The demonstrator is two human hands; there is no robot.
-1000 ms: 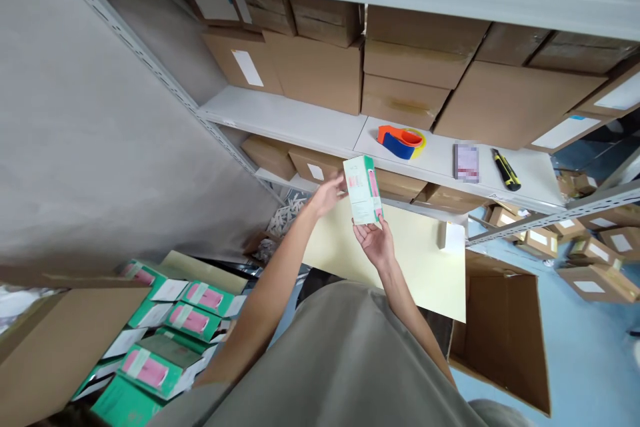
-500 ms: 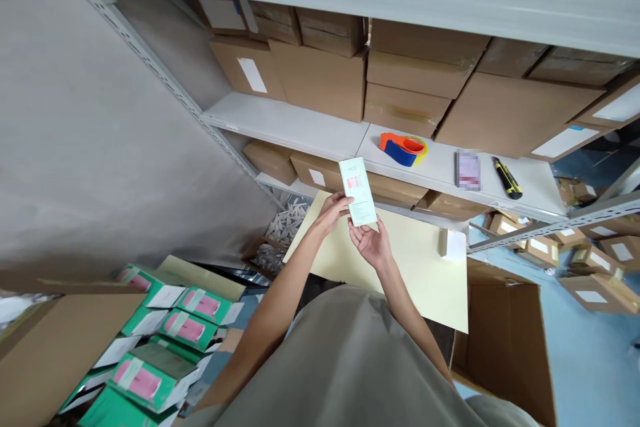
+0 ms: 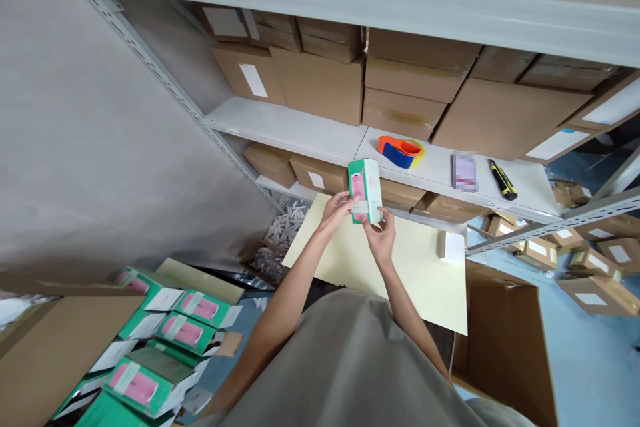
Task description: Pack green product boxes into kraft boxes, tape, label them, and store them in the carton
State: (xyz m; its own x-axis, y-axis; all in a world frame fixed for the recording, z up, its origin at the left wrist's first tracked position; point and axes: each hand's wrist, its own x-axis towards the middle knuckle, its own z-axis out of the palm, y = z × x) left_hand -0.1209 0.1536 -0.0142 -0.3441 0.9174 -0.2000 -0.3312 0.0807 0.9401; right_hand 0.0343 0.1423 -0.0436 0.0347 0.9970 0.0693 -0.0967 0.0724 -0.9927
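Observation:
Between my two hands is a small green and white product box (image 3: pixel 372 185) with a pink picture on its green face. It stands tilted above the pale yellow board (image 3: pixel 410 280). My left hand (image 3: pixel 337 213) grips its left side, thumb across the green front. At the lower right corner, the fingers of my right hand (image 3: pixel 381 233) pinch the box. Its back and underside are hidden. A small white box (image 3: pixel 452 247) rests at the board's right end.
Several green boxes (image 3: pixel 185 332) lie piled at lower left beside a brown carton flap. On the shelf (image 3: pixel 300 127) ahead are an orange and blue tape dispenser (image 3: pixel 400 151) and a yellow-black utility knife (image 3: pixel 503 179). An open carton (image 3: pixel 505 333) stands at right.
The box has been turned in my hands, so its green face with the pink picture now shows beside the white side. My right hand went from an open palm underneath to a pinch.

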